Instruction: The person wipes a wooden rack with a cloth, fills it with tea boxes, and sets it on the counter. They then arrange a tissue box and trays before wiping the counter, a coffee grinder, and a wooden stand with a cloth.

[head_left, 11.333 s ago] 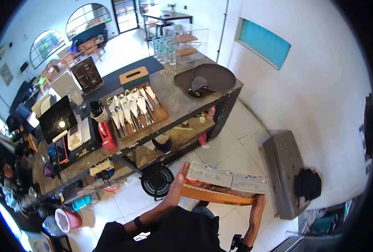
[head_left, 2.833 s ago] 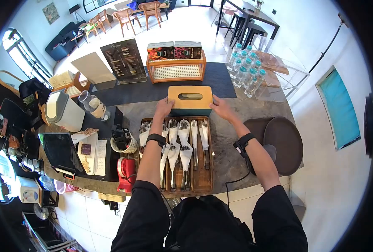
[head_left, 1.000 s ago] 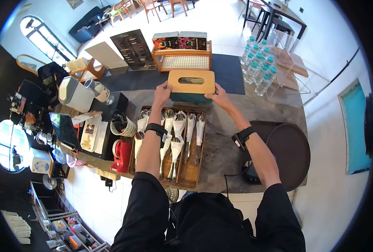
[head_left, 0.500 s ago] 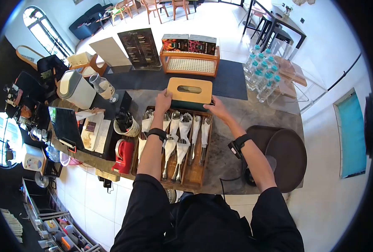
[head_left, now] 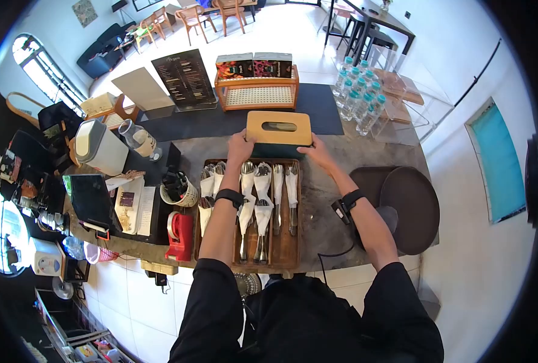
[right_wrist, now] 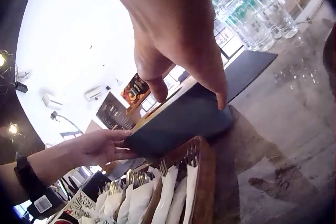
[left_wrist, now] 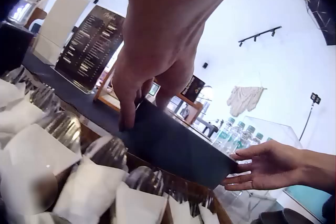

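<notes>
Both hands hold the ends of a tissue box (head_left: 279,135) with a yellow wooden top and dark green sides, just behind the wooden cutlery tray (head_left: 287,257). The left hand (head_left: 240,147) grips its left end; the left wrist view has those fingers (left_wrist: 127,108) bent over the dark side (left_wrist: 176,142). The right hand (head_left: 319,154) grips the right end, with thumb and fingers on either side of the corner in the right wrist view (right_wrist: 181,50). Cutlery wrapped in white napkins (head_left: 263,212) lies in the tray.
Behind the box stand a rattan rack (head_left: 257,97) with packets and a menu board (head_left: 184,78). Water bottles (head_left: 360,97) are at the back right, dark round trays (head_left: 409,209) at the right. A red tape dispenser (head_left: 179,237) and laptop (head_left: 93,199) are at the left.
The camera view has shifted, moving the scene slightly left. Both hands still hold the tissue box, which now sits squarer behind the cutlery tray than a second ago.
</notes>
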Demonstrator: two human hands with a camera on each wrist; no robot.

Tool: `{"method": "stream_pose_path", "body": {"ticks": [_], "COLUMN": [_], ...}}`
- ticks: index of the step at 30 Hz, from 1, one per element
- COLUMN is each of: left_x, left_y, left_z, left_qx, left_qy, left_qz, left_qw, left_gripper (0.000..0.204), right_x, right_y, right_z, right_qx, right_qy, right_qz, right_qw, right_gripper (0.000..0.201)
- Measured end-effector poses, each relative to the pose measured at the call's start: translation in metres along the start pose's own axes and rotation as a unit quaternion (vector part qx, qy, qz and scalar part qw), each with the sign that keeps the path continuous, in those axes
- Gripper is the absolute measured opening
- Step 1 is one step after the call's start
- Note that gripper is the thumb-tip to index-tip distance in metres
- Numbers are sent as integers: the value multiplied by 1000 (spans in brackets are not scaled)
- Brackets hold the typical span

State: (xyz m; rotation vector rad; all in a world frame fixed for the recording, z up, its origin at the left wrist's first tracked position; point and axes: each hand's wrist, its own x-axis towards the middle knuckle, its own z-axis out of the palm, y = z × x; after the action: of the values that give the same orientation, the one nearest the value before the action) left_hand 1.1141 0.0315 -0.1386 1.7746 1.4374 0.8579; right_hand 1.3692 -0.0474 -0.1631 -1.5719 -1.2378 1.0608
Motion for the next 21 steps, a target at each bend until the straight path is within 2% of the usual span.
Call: {"method": "stream_pose_path", "body": {"ticks": [4,5,7,8,10,13,15,17,19,21], "left_x": [0,5,19,20,12,2,5,8,3,-2], "left_y": [23,16,-7,-13,-7,2,-15,-35,-41,-41], "left_z": [31,41,65,70,63,46,38,27,8,-3], "left_qx": [20,19,-103,-102,-69,-51,-94,-134,-14,-59], "left_qy": [-38,-45,-42,-50,-31,-42,-33,-28,21,35], "left_qz": [-8,-5,47,49,53,39,23,14,-15,-33], "left_qw": [999,999,993,992,996,997,995,990,1000,997], "left_gripper": [34,34,34,34,38,44,45,46,45,46], "right_x": [-13,-18,-24,-22,-22,-22,-21,-14,-2,8], "right_y": [-5,-6,4,13,19,16,12,8,16,31], "right_z": [-33,-38,-49,-51,-50,-39,-28,-14,2,27], "right_qx": [16,8,4,-26,-52,5,46,39,27,-37], "right_qy": [12,24,46,39,32,32,-7,-29,-51,27], "right_qz": [35,44,58,37,14,10,-39,-32,-33,-66], "right_qw": [999,999,997,998,998,999,998,998,998,997], "right_gripper": [72,70,67,67,68,69,73,74,75,72]}}
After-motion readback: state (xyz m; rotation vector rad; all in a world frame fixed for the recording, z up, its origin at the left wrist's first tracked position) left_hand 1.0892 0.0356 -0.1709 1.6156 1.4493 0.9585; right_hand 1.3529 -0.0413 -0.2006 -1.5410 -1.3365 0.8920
